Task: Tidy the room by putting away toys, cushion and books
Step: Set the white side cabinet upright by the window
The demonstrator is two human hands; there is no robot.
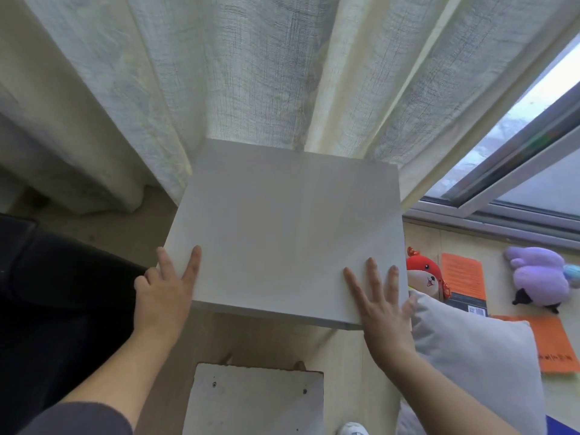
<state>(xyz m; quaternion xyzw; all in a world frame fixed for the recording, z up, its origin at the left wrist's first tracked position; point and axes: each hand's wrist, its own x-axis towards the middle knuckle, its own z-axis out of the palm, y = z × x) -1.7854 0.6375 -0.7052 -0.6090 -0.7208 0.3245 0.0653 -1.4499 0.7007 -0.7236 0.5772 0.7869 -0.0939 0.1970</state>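
Two grips rested on the white counter (282,230), and none of the task's things was in either of them. Farthest left, some dark furniture (62,293) crowded the counter's side. The left grip (163,293) lay at the near left corner, two fingers straight on the top and the rest bent at the edge; whether they hooked it could not be told. The right grip (381,306) was spread flat on the near right corner, pinching nothing. If the counter was about to be pushed or lifted, flat palms gave little purchase, so it would probably skew or slip. Its far edge, right against the curtain (251,73), might also drag the cloth. Just right of that grip the grey cushion (470,350) lay on the floor, almost touching the little finger; a sideways shove could pin it. Beyond it the red toy (422,273), the orange books (463,274) and the purple toy (539,274) lay scattered below the window, easy to tread on.
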